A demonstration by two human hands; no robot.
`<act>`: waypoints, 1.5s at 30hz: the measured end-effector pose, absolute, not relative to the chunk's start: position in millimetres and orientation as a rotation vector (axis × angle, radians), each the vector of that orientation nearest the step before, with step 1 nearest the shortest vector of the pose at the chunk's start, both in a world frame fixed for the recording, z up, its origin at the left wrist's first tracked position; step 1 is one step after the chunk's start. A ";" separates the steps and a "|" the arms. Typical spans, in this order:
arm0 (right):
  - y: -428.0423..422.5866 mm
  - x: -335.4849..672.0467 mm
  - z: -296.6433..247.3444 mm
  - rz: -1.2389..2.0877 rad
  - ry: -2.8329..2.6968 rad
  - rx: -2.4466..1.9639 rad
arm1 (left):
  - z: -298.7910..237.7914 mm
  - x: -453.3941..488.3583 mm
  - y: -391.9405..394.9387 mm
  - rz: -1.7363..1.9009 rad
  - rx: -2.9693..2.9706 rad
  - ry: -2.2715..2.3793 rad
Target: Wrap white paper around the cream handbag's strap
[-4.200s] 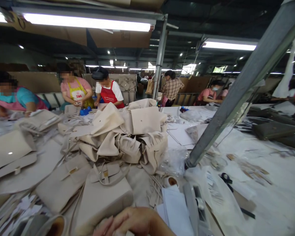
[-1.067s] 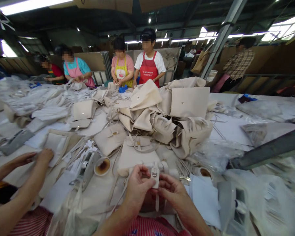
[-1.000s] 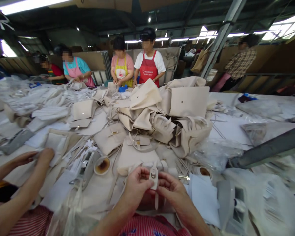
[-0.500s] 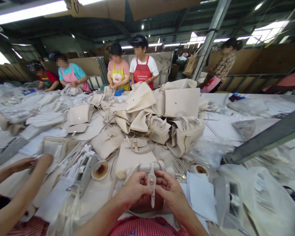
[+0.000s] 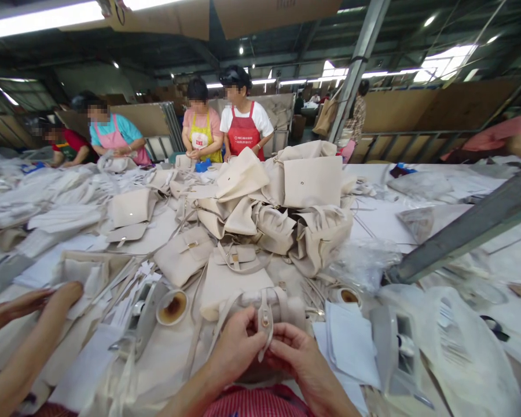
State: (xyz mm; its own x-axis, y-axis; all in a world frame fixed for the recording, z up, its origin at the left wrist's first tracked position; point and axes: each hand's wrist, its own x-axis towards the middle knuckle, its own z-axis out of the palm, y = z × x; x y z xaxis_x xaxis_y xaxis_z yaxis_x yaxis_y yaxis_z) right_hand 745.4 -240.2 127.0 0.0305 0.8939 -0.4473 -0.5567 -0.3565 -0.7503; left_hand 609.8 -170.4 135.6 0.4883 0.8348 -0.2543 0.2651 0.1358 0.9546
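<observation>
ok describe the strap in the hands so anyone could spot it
From the heap of cream bags mid-table, come to the near edge. The left hand and right hand pinch a narrow cream strap, the only one held upright, with a metal stud.

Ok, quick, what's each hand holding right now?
Left hand: closed, pinching the beige strap.
Right hand: closed on the same strap.

L hand, R hand: grips pinched; fingertips close.

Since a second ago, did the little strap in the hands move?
No, hardly: the strap stays pinched by the left hand and right hand, same gap right of the tape roll.
</observation>
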 end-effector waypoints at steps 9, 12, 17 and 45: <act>-232.6 736.7 113.4 1.317 -0.566 -1.210 | 155.5 611.6 -178.4 0.510 0.802 0.961; -234.8 732.8 108.6 1.344 -0.542 -1.271 | 151.8 609.7 -179.2 0.579 0.756 0.977; -238.9 733.6 110.6 1.430 -0.440 -1.149 | 148.4 607.8 -178.6 0.605 0.683 0.958; -265.3 723.7 58.5 1.302 -0.819 -1.446 | 127.0 596.3 -159.8 0.603 2.041 1.196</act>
State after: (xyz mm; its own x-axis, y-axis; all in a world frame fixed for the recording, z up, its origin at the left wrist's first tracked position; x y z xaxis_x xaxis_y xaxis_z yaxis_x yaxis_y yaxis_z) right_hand 723.7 -265.3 58.5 0.1965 0.9312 -0.3069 -0.1265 -0.2863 -0.9497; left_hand 596.3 -159.8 127.0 0.4686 0.8820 0.0487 0.5634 -0.3409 0.7525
